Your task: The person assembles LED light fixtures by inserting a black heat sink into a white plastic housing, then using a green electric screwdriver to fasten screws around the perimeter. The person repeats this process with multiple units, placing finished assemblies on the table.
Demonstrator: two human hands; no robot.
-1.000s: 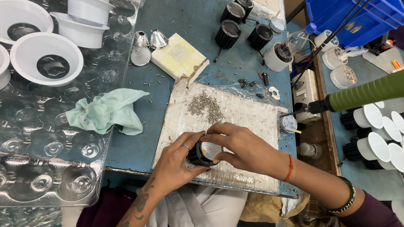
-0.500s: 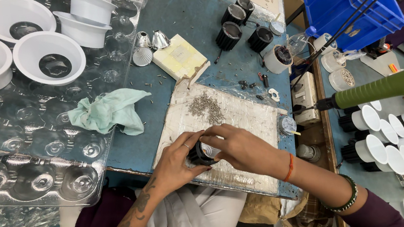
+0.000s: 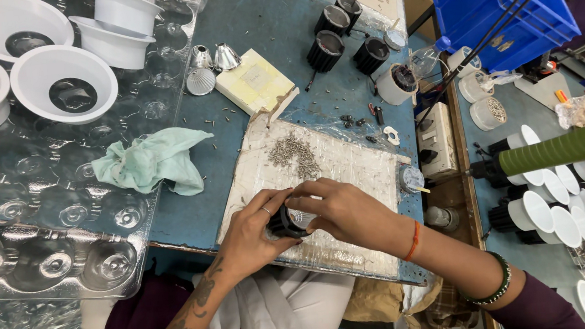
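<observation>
1. Black and finned, the small round heat-sink housing with a clear lens face (image 3: pixel 289 222) sits low in the middle of the frame, over the near edge of the white plastic-wrapped work board (image 3: pixel 350 169), just where it was half a second ago.
2. The left hand (image 3: pixel 252 233) curls its fingers round the housing's left side, gripping it as before; a ring shows on one finger.
3. The right hand (image 3: pixel 343 210) lies over the housing's right side with fingertips pressed onto its top face; compared with the earlier frames it has barely shifted, and the two hands stay close together.
4. The heap of small metal screws (image 3: pixel 293 153) rests on the board just above the hands, unchanged.
5. A crumpled pale green cloth (image 3: pixel 153 162) lies left of the board on the blue table (image 3: pixel 257 18).
6. The clear moulded plastic tray (image 3: pixel 47 217) covers the left of the frame, with white round lamp bowls (image 3: pixel 63 83) on it at upper left.
7. A pale yellow flat box (image 3: pixel 255 89) and three black finned housings (image 3: pixel 341 34) stand in the upper middle.
8. A green padded bar (image 3: pixel 562 147) crosses the right edge, partly hiding the rows of white-capped lamp bodies (image 3: pixel 560 196) beneath it.
9. The blue plastic crate (image 3: pixel 499 5) fills the upper right.
</observation>
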